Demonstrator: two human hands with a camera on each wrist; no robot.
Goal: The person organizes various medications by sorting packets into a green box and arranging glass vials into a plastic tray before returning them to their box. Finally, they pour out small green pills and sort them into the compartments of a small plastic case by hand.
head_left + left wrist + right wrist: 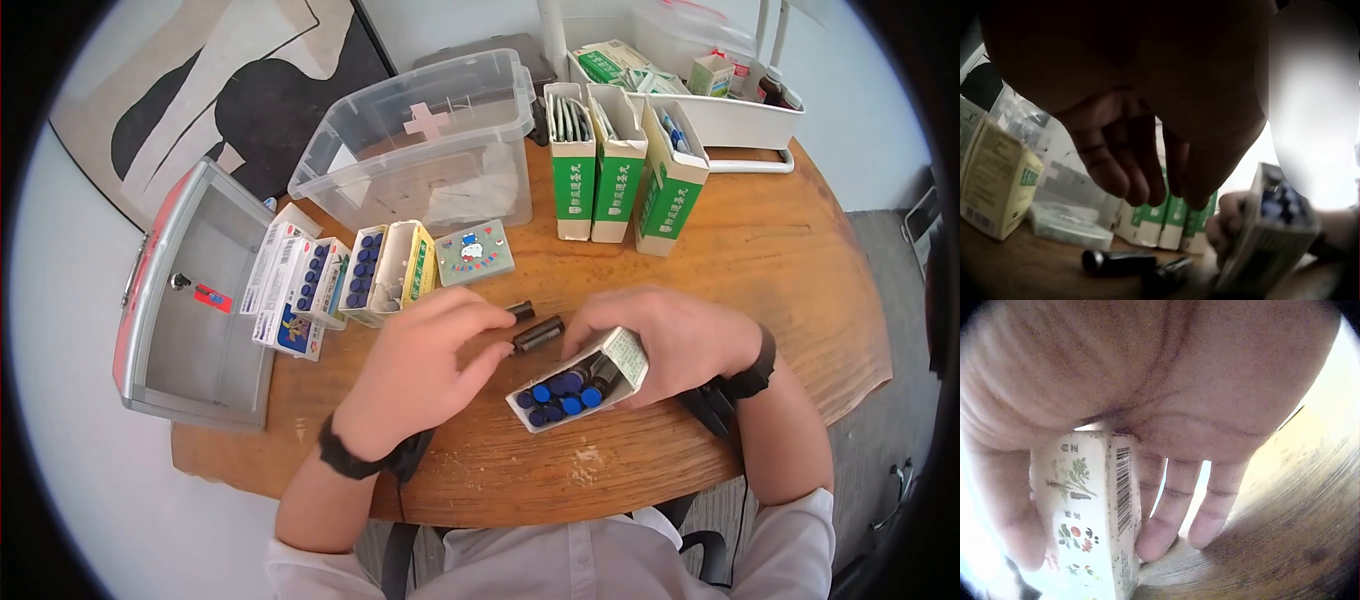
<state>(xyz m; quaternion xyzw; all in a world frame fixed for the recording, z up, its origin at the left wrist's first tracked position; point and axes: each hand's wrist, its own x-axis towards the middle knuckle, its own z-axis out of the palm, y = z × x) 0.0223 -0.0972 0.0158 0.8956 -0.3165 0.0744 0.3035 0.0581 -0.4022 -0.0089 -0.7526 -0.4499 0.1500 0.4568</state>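
My right hand [680, 335] grips a small white carton [628, 355], tilted with its open end toward me. Inside stand several dark vials with blue caps [571, 404]. Printed plants and a barcode show on the carton [1075, 500] in the right wrist view, between thumb and fingers. My left hand [425, 360] hovers with relaxed fingers, thumb apart from forefinger. Close by its fingertips, two dark vials lie on the wooden table: one vial [540, 333] nearer me, the other vial [521, 311] behind. The left wrist view shows a vial [1122, 262] on the tabletop below the fingers.
Behind the left hand stand a yellow-white carton [420, 265], blue-capped vials [365, 268] in a box, and a flat grey-green case [475, 252]. Farther back are a clear bin [400, 180], green-white boxes [615, 190] and a white basket [740, 125]. A red-edged case [200, 320] stands left.
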